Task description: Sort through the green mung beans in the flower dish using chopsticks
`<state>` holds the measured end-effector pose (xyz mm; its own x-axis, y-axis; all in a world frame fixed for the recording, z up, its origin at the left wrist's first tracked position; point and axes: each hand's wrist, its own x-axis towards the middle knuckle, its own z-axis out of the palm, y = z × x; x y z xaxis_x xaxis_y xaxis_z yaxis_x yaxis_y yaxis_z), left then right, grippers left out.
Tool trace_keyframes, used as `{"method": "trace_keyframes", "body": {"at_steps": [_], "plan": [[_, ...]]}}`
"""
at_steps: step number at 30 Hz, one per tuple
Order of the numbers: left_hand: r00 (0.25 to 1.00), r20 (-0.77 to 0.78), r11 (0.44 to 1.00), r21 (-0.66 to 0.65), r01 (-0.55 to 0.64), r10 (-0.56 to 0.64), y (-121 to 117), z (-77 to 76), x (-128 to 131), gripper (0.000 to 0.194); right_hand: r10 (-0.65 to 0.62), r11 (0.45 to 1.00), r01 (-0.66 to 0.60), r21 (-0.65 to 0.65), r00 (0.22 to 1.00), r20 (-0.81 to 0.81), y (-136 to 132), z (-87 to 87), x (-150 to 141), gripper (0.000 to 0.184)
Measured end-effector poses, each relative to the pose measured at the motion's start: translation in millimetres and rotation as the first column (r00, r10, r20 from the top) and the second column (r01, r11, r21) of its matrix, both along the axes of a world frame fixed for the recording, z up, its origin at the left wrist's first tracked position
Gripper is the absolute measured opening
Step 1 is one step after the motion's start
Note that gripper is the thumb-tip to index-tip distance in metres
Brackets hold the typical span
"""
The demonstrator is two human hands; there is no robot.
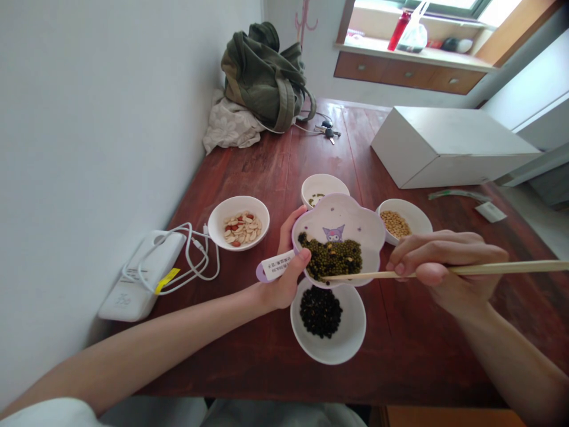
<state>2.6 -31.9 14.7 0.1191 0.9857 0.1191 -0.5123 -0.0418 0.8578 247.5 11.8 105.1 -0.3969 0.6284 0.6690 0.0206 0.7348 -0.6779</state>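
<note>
My left hand [291, 267] is closed on the left edge of a flower-shaped bowl [338, 210], white with a purple rim and a cartoon figure inside. The bowl is tilted toward me and holds green beans [335, 258] mixed with a few other pieces. In my right hand [448, 267] are chopsticks [377, 275], their tips among the beans near the bowl's lower edge. Directly below, a white bowl [355, 332] holds black beans [320, 312]. Partly hidden behind the flower bowl, a smaller white bowl [324, 181] has a few green beans in it.
On the left stands a white bowl [216, 222] of peanuts, near a white power bank [137, 284] with a cable. A bowl [418, 219] of yellow soybeans sits to the right. Farther back are a green bag [262, 77], keys [329, 130] and a large white box [453, 142].
</note>
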Motion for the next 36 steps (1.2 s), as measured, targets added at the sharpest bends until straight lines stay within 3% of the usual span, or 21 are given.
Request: {"method": "trace_keyframes", "body": {"at_steps": [19, 26, 36], "plan": [[1.000, 0.002, 1.000, 0.027, -0.001, 0.001, 0.5, -1.9, -0.2, 0.078, -0.017, 1.000, 0.017, -0.018, 1.000, -0.025, 1.4, -0.9, -0.7, 0.038], [1.000, 0.019, 0.999, 0.039, 0.007, -0.007, 1.5, 0.5, 0.3, 0.078, -0.108, 0.993, 0.106, -0.061, 0.993, -0.043, -0.7, -6.6, -1.4, 0.041], [0.999, 0.038, 0.999, 0.040, 0.003, -0.004, 1.5, -2.0, 1.1, 0.078, -0.028, 0.998, 0.025, -0.064, 0.999, -0.044, -2.0, -10.9, -3.2, 0.036]]}}
